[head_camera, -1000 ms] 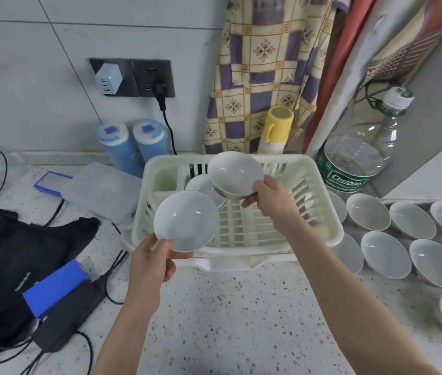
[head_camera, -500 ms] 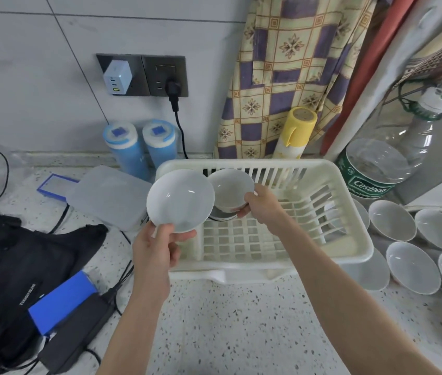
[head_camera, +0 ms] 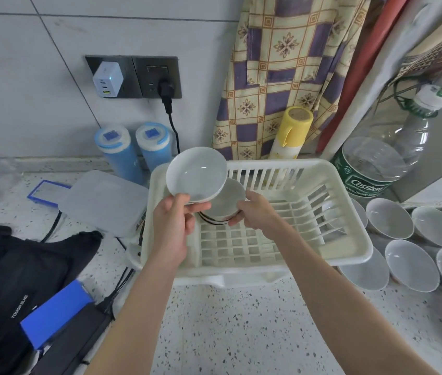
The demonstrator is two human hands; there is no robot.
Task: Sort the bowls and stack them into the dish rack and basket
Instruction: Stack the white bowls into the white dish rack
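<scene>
My left hand [head_camera: 172, 226] grips a white bowl [head_camera: 197, 175] by its lower rim and holds it tilted above the back-left corner of the white dish rack [head_camera: 344, 255]. Just right of it, my right hand [head_camera: 256, 212] holds a second white bowl [head_camera: 228, 203] by its edge. That bowl rests on a short stack of bowls inside the rack. Several more white bowls [head_camera: 409, 259] lie on the counter to the right of the rack.
A large clear water bottle [head_camera: 377, 158] and a yellow spray can [head_camera: 291, 132] stand behind the rack. Two blue canisters [head_camera: 136, 150], a clear plastic lid [head_camera: 103, 203], a black bag [head_camera: 19, 266] with a blue box [head_camera: 56, 315] and cables lie to the left.
My right hand lowered its bowl onto the stack in the rack's back-left corner. My left hand carried its bowl to the right, over that same corner.
</scene>
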